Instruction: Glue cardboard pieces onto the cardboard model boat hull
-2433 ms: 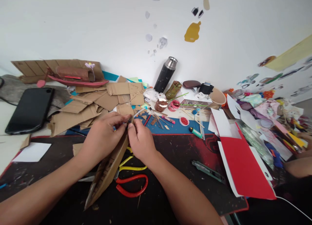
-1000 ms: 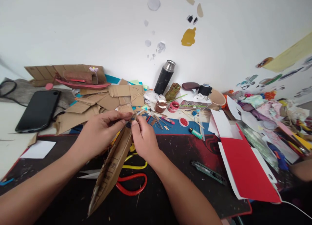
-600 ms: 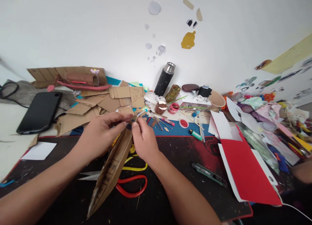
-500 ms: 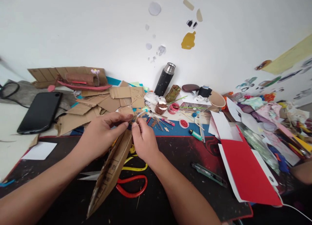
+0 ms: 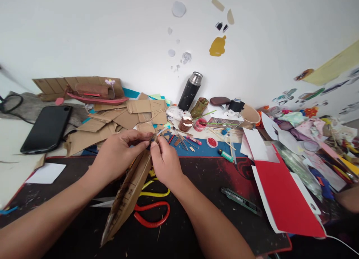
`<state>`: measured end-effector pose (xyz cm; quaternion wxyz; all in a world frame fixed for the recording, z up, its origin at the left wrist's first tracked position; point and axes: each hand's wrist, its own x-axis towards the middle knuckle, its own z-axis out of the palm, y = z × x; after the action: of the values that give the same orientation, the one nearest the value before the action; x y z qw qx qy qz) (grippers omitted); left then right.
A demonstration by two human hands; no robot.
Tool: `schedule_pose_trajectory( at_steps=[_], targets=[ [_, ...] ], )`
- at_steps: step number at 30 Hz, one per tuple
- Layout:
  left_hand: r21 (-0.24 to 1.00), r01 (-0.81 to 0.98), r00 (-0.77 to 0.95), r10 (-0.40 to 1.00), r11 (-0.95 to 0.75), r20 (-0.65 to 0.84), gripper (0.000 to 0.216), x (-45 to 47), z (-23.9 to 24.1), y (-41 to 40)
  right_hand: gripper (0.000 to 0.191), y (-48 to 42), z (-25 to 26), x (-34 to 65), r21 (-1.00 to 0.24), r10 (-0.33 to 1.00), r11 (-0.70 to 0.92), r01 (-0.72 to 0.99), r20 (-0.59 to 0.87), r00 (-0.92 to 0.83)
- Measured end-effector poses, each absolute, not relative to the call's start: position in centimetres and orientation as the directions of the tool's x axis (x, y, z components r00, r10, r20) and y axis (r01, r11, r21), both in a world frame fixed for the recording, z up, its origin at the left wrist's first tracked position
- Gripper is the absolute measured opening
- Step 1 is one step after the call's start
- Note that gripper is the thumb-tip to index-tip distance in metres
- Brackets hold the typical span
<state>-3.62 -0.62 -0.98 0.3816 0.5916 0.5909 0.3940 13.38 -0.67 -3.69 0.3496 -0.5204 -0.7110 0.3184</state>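
Observation:
A long, narrow folded cardboard piece (image 5: 127, 195) slants from the table's near edge up to my hands. My left hand (image 5: 116, 158) pinches its far tip from the left, fingers closed on the cardboard. My right hand (image 5: 165, 163) pinches the same tip from the right, thumb and forefinger pressed together on it. Something thin and small sticks out at the tip; I cannot make it out. Beneath the cardboard lie red-handled scissors (image 5: 153, 214) and yellow-handled scissors (image 5: 157, 193) on the dark mat (image 5: 202, 176).
Cardboard scraps (image 5: 112, 119) pile up behind my hands. A black phone (image 5: 46, 128) lies far left, a black flask (image 5: 190, 91) stands by the wall. A utility knife (image 5: 241, 201), a green lighter (image 5: 226, 155) and a red folder (image 5: 283, 195) lie to the right. Another person's arm (image 5: 349, 199) shows at the right edge.
My hands have stayed on the cardboard tip, with only small finger movements. The view has shifted slightly.

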Motion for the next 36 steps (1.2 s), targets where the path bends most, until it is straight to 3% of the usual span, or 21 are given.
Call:
schedule_pose_trajectory(
  at_steps=[36],
  targets=[
    [0.935,0.355,-0.008,1.000,0.017,-0.015,0.045,-3.63,-1.61,-0.28,0.024,-0.78,-3.97,13.23,-0.847,0.968,0.210,0.488,0.110,-0.226]
  ],
)
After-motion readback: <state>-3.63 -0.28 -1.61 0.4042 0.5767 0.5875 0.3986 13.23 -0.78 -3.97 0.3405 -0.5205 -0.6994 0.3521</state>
